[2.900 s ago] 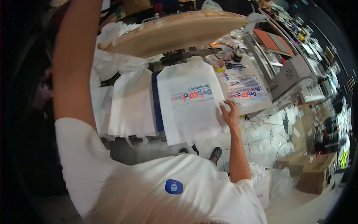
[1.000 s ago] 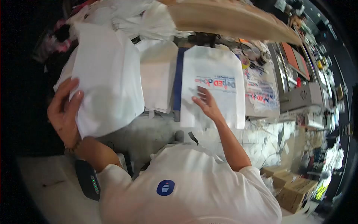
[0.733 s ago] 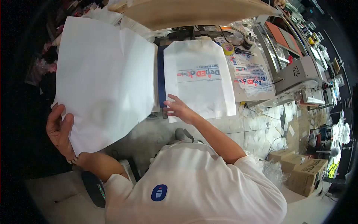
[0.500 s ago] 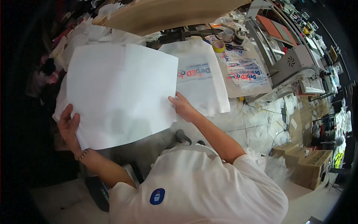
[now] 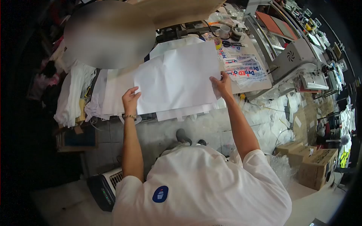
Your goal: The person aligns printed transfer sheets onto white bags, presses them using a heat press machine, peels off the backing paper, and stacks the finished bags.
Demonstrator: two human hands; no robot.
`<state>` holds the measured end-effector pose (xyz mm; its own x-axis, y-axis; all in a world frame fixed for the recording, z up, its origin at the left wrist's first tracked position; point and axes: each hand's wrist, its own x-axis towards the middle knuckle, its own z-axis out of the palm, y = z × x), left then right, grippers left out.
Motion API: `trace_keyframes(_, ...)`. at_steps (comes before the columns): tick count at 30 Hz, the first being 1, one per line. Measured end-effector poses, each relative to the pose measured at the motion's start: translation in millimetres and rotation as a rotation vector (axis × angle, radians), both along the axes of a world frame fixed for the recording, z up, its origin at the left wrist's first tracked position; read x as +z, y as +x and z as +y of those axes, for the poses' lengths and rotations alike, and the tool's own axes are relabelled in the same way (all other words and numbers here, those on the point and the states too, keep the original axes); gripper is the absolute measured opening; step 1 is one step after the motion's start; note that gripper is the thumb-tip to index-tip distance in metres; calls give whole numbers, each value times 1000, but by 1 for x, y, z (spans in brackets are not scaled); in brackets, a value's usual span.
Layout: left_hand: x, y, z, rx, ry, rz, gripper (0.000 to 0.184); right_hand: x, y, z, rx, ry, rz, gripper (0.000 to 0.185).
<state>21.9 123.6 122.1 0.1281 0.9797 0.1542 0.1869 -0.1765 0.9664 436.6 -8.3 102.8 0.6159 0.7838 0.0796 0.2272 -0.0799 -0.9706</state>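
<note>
A large white sheet of paper [image 5: 177,77] is held spread out by its two sides. My left hand [image 5: 131,101] pinches its left edge between thumb and fingers. On the opposite edge, the fingers and thumb of my right hand [image 5: 223,86] grip the sheet. Under it lies a white bag [image 5: 185,112], showing along the near side and at the back; its printed face is covered.
Printed plastic pieces [image 5: 247,71], scissors [image 5: 230,44] and a roll of yellow tape [image 5: 218,43] lie to the right, near a machine [image 5: 290,56]. White fabric [image 5: 71,96] is piled at left. Cardboard boxes [image 5: 318,165] stand on the floor. A blurred patch hides the upper left.
Both hands have carried the sheet to the right, from the left pile to over the printed bag. The print on the bag is now covered.
</note>
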Motion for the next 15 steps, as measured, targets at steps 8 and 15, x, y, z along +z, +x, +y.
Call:
trace_keyframes(8,-27,44,29,111,75,338,36,-7,30,15,-45,-90,-165,47)
trace_keyframes(15,-24,46,53,51,154,377,44,-3,42,51,-64,-56,-245,52)
